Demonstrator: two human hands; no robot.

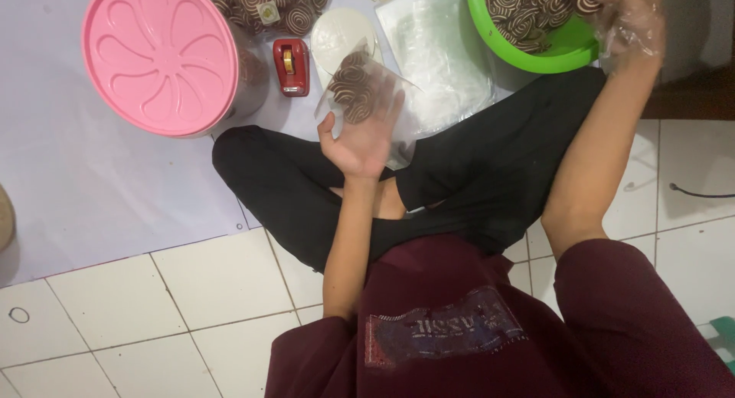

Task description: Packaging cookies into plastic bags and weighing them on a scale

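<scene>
The person is sitting cross-legged on the tiled floor, looking down at both hands. The left hand is being held palm up over the lap, its fingers curled loosely around a small clear plastic bag that is carrying several brown-and-cream swirl-patterned snacks; the bag is standing open above the palm. The right hand, wearing a thin clear plastic glove, is reaching into the green bowl at the upper right, which is holding more of the same swirl snacks; how far its fingers are closed, and whether they are gripping anything, cannot be told, as the glove and blur are hiding them.

A pale sheet is lying spread over the floor ahead of the knees. On it a big container with a pink moulded lid is standing at the left, with a red tape dispenser just beside it. A round white lid is lying behind the bag, and a stack of clear plastic bags is resting between that lid and the green bowl.
</scene>
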